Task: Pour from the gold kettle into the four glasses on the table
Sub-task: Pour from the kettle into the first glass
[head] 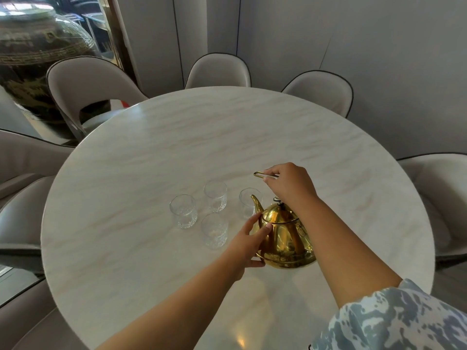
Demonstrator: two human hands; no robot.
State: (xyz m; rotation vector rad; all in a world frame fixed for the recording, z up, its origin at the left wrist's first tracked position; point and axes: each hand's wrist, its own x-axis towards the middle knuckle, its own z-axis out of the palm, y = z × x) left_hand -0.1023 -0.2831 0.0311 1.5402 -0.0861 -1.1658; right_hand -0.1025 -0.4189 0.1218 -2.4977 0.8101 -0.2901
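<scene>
The gold kettle (284, 236) stands on the desk (151, 160), just right of four glasses (214, 198). The right hand (289, 183) grips its raised handle (260, 174); the left hand (249, 239) rests flat against its body.

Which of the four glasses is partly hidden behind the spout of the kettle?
The rightmost clear glass; the gold kettle's spout overlaps it, while the other three stand unobstructed.

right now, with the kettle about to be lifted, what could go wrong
The right hand pinches the thin handle with only its fingertips, so the gold kettle could swing or slip in that grip. Its spout sits close to the nearest glass, and the four stand tightly grouped, so lifting could knock one. The left hand rests on bare metal, possibly hot.
</scene>
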